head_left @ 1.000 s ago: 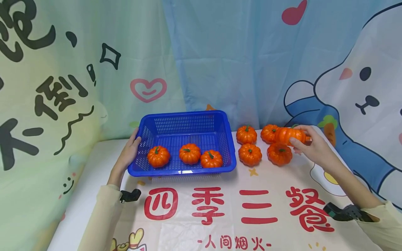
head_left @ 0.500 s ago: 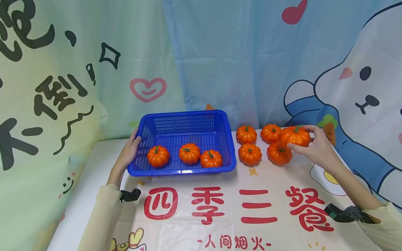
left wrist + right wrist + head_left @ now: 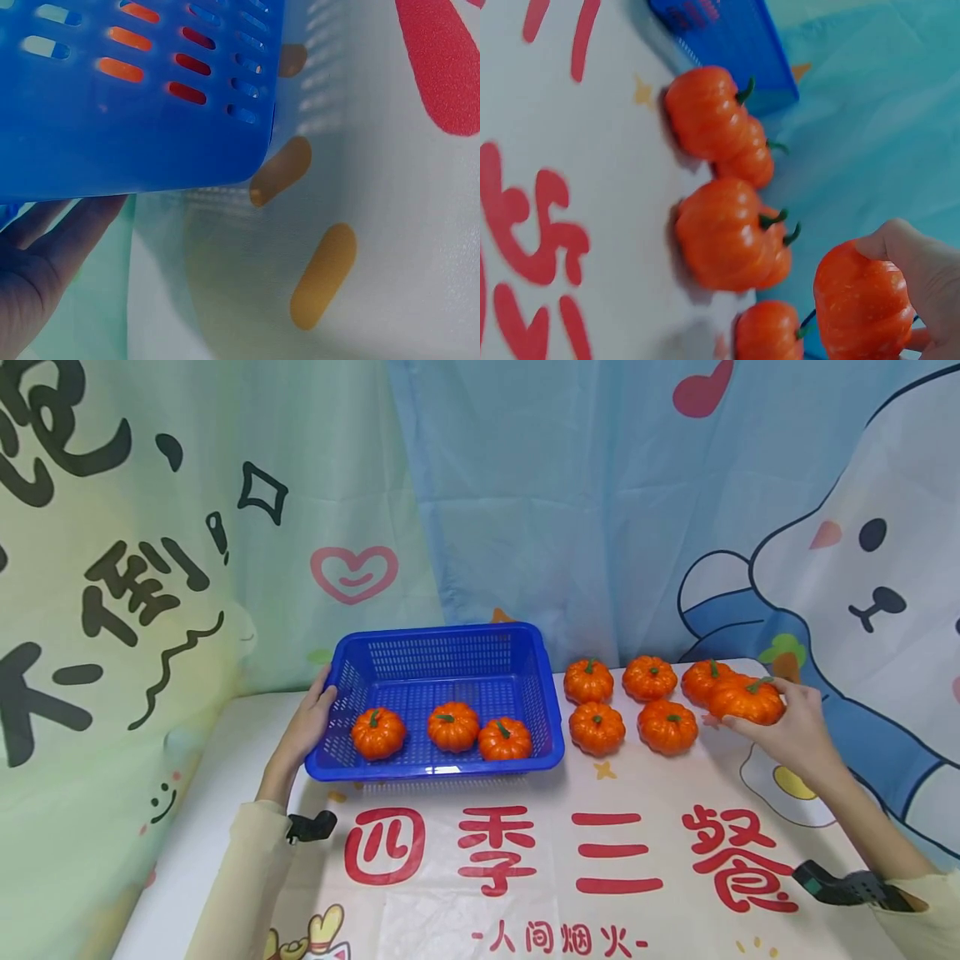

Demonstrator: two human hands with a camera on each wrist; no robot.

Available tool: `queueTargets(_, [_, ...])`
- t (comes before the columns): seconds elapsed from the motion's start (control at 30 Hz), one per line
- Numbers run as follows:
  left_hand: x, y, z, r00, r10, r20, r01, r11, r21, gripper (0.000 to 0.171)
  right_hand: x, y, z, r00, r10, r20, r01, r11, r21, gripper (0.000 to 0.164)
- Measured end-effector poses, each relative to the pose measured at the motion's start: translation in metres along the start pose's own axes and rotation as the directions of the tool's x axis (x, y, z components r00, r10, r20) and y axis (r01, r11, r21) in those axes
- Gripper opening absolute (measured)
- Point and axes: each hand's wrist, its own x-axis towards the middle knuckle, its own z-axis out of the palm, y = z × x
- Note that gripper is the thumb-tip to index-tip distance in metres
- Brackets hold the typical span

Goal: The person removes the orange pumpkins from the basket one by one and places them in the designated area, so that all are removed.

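Observation:
In the head view my left hand lies against the left side of the blue plastic basket. The left wrist view shows extended fingers touching the basket's rim; some of that hand is hidden. Three small orange pumpkins sit inside, among them a left one. My right hand grips another small pumpkin between thumb and fingers, its green stem upward. It partly overlaps a pumpkin on the table. The held pumpkin also appears in the right wrist view, beside the thumb.
Several more pumpkins stand in two rows right of the basket, such as a front one and a back one. A printed cloth covers the table. A patterned curtain hangs directly behind.
The held pumpkin has turned from lying sideways to stem up and moved right and slightly nearer. A table pumpkin behind it has come into sight. My left hand and the basket stay put.

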Motion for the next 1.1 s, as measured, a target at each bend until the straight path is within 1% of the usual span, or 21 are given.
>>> queueTargets(0.07, [0.001, -0.003, 0.001, 1.000, 0.009, -0.006, -0.009, 1.000, 0.002, 0.058, -0.002, 0.009, 0.001, 1.000, 0.014, 0.015, -0.014, 1.000, -0.005, 0.084])
queueTargets(0.2, [0.003, -0.002, 0.001, 1.000, 0.008, -0.007, -0.008, 1.000, 0.008, 0.058, -0.004, 0.026, 0.007, 0.995, 0.079, 0.064, -0.077, 0.996, -0.044, 0.095])
queueTargets(0.27, [0.001, 0.002, 0.000, 1.000, 0.003, -0.002, -0.003, 1.000, 0.004, 0.058, -0.004, 0.034, 0.011, 0.990, 0.112, 0.083, -0.107, 0.992, -0.058, 0.099])
queueTargets(0.37, [-0.004, 0.015, -0.001, 1.000, -0.004, 0.007, 0.005, 1.000, -0.016, 0.057, -0.002, 0.045, 0.018, 0.988, 0.132, 0.079, -0.127, 0.990, -0.069, 0.097])
queueTargets(0.43, [-0.011, 0.027, -0.001, 1.000, -0.009, 0.008, 0.009, 1.000, -0.021, 0.057, 0.001, 0.052, 0.023, 0.990, 0.126, 0.066, -0.123, 0.991, -0.051, 0.093])
queueTargets(0.53, [-0.017, 0.036, 0.000, 1.000, -0.006, 0.016, 0.006, 1.000, -0.024, 0.058, 0.005, 0.061, 0.029, 0.989, 0.117, 0.092, -0.114, 0.993, -0.037, 0.094])
queueTargets(0.67, [-0.018, 0.035, 0.000, 1.000, 0.001, 0.020, -0.001, 1.000, -0.029, 0.057, 0.009, 0.071, 0.039, 0.986, 0.091, 0.138, -0.088, 0.996, -0.029, 0.094])
queueTargets(0.9, [-0.022, 0.037, -0.001, 1.000, -0.008, 0.014, 0.009, 1.000, -0.020, 0.057, 0.009, 0.073, 0.044, 0.990, 0.065, 0.129, -0.061, 0.997, -0.037, 0.092])
queueTargets(1.1, [-0.022, 0.037, -0.001, 1.000, -0.004, 0.014, 0.004, 1.000, -0.008, 0.057, 0.008, 0.071, 0.044, 0.988, 0.083, 0.129, -0.074, 0.995, -0.070, 0.098])
